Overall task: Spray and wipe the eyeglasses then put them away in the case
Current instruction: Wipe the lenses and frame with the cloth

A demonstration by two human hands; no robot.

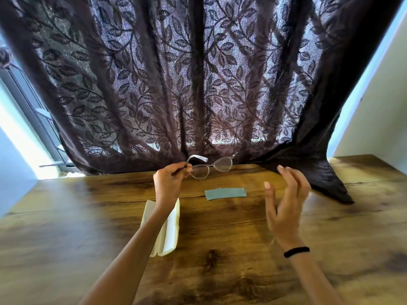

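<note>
Head view shows the worktop (242,249) with the open case (169,230) and folded cloth (225,193). Above them, the left hand (168,182) pinches the eyeglasses (209,167) by one temple; the right hand (285,201) hovers empty, fingers spread. No spray bottle shows, so cleaning seems just beginning; taking up the cloth likely comes next.

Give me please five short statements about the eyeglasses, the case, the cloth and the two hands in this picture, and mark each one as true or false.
1. The left hand holds the eyeglasses above the table. True.
2. The right hand grips the cloth. False: the right hand is open and empty, and the cloth lies flat on the table.
3. The case lies open on the table. True.
4. The eyeglasses are already inside the case. False: they are in the left hand, beyond the case.
5. A spray bottle stands beside the cloth. False: no spray bottle is in view.
</note>
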